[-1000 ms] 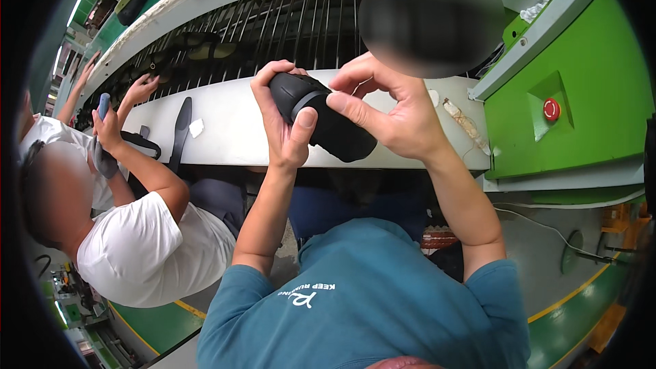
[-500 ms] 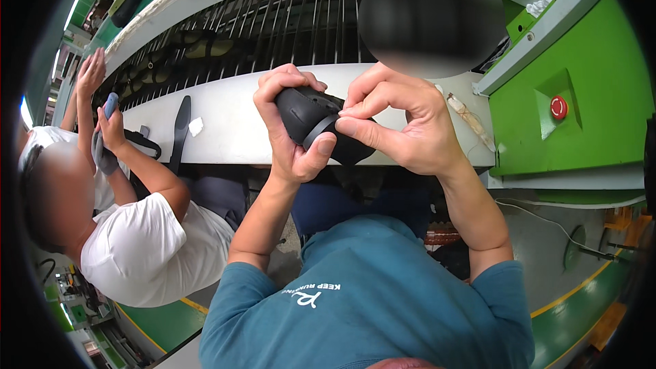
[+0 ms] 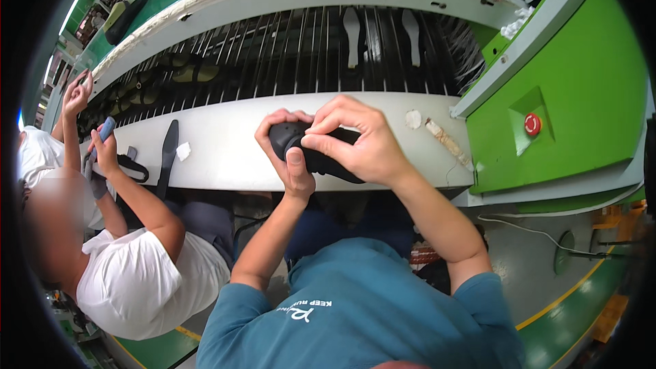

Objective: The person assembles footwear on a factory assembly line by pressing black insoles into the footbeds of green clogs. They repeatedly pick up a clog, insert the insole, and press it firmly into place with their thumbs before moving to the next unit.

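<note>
A black shoe (image 3: pixel 331 165) with a rounded end is held above the white bench in front of me. My left hand (image 3: pixel 298 174) wraps round its rounded end, fingers over the far side and thumb on the near side. Thumb and forefinger of my right hand (image 3: pixel 365 142) are pinched together against the top of the shoe. Whatever small part lies between those fingertips is hidden. The rest of the shoe runs to the right, beneath my right hand.
On the white bench (image 3: pixel 229 117) lie a black sole-shaped piece (image 3: pixel 169 157), a white scrap (image 3: pixel 183 151), a whitish disc (image 3: pixel 413 119) and a wrapped stick (image 3: pixel 447 143). Beyond runs a rod conveyor bearing pale insoles (image 3: pixel 352 37). A co-worker (image 3: pixel 137 280) sits left; a green machine (image 3: pixel 581 96) stands right.
My view has shifted, showing more of the conveyor and its insoles. Both hands and the shoe appear lower and further left, and the shoe has turned in my grip. My right hand still pinches at it.
</note>
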The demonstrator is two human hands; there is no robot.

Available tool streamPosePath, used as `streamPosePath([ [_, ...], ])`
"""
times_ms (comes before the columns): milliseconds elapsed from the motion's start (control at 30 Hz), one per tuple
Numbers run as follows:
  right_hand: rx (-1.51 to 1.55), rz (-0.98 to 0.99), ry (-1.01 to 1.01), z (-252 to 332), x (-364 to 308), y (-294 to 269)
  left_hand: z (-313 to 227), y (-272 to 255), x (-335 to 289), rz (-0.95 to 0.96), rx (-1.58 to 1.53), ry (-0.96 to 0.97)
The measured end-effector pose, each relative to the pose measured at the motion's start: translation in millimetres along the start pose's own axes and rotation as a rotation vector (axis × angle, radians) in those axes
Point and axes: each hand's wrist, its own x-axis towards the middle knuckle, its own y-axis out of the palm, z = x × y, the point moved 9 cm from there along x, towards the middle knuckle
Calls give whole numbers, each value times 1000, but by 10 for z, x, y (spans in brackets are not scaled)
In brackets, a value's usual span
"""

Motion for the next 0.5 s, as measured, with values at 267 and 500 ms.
streamPosePath([
  [267,-311,127,178,-445,-403,174,360,-393,-590,-6,-23,-243],
  [500,-297,112,162,-377,-519,150,259,-422,-692,63,25,-296],
])
